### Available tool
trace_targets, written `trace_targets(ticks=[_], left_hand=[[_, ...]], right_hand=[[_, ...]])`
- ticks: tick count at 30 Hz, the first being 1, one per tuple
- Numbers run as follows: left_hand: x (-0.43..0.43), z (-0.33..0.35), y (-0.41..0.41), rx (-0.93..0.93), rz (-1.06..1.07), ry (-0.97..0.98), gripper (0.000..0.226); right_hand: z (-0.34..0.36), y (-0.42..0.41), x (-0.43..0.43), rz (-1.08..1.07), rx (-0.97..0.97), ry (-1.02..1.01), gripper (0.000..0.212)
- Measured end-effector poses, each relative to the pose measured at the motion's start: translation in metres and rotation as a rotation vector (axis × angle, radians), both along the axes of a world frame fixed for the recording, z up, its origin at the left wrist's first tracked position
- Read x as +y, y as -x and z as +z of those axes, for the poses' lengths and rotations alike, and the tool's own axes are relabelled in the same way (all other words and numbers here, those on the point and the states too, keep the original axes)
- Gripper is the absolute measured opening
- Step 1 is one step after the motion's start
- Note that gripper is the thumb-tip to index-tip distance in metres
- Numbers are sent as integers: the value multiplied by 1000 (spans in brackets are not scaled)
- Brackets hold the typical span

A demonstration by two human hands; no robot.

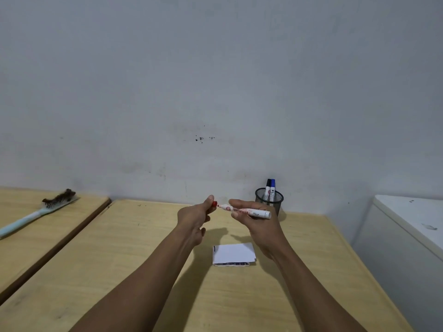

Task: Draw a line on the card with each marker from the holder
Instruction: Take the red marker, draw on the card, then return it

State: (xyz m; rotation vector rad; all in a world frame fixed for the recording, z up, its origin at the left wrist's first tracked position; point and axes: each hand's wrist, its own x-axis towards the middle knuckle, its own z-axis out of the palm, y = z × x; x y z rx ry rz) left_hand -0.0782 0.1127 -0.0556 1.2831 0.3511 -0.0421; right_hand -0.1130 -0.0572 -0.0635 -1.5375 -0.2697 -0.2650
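My right hand holds a white marker with red print level above the table, its red tip pointing left. My left hand pinches the red cap, which sits just off the tip. Below the hands a white card lies on the wooden table, with one short black line near its left edge. A black mesh holder stands at the back against the wall, with a black-capped marker and a blue-capped marker upright in it.
A brush with a light blue handle lies on a second wooden table to the left, across a dark gap. A white cabinet top stands to the right. A grey-white wall runs right behind the tables.
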Motion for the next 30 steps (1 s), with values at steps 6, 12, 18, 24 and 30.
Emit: trace_targets(ticks=[6,12,18,24,30], left_hand=[[22,-46,-12,-330,-27,-867,8],[32,-91,-10,-281,-120,-1115,19],[32,-74,2,-328,13,-1200,44],[31,-87,27,-224,-216,-1292,33],[35,-90,28,-295,-272,-1290,24]], right_hand=[[-21,-1,-14,-59,81,-100,25],[-58,-2,-6,-92,197,-155,22],[-44,-16,12,-85,179,4,17],[-56,-25,25,-35,210,214,15],[-70,-25,27,-120,188,387,24]])
